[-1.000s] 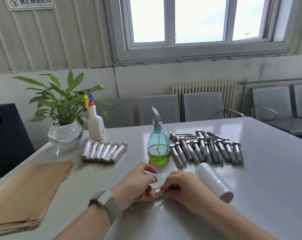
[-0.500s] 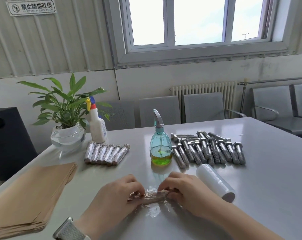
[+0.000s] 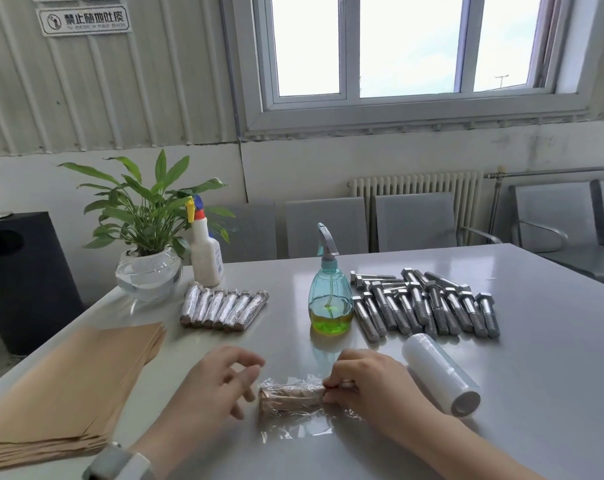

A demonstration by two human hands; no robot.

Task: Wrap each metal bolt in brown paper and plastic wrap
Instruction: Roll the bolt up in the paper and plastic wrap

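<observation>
Bundle: a paper-wrapped bolt (image 3: 290, 396) lay crosswise on the grey table (image 3: 536, 375) under crinkled clear film.
Right hand (image 3: 366, 389): fingertips pinched the bundle's right end.
Left hand (image 3: 217, 386): just beside the left end, fingers loosely spread, contact unclear.
Film roll (image 3: 440, 374): near the right hand, lying on its side.
Bare bolts (image 3: 421, 306): heaped behind the roll.
Spray bottle (image 3: 330, 296): teal, upright, beside the bolts.
Finished bundles (image 3: 224, 306): a touching row, far left.
Brown paper (image 3: 71, 389): stacked at the left edge.
</observation>
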